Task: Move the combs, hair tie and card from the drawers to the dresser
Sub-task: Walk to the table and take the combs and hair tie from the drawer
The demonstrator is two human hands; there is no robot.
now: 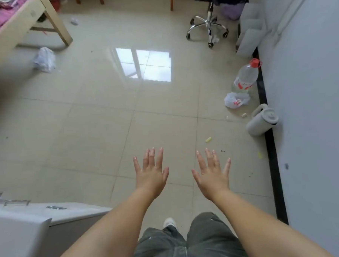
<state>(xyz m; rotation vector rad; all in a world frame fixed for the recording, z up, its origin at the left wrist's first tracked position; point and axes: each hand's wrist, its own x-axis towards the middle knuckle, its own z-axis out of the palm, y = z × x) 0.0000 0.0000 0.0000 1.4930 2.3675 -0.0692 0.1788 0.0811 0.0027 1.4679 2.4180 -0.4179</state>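
From the head camera, both arms reach out over the tiled floor (pixel 97 120). The left hand (pixel 150 173) and the right hand (pixel 211 174) are flat, palms down, just beside each other but apart. The fingers (pixel 159 156) on both are spread wide and hold nothing.

No comb, hair tie or card shows anywhere (they may be inside the drawers, but I cannot tell). At 8 o'clock from the hands is a white dresser (pixel 76 210) with a metal handle (pixel 16 202) and a small grey thing on it, too blurry to name.

At 1 o'clock stand a water bottle (pixel 245 77) and a grey jug (pixel 262 120) by the wall.

I think no item is in hand yet, so this is a start or a gap between pickups. Next, the person likely has to turn toward 8 o'clock, find a drawer and reach inside.
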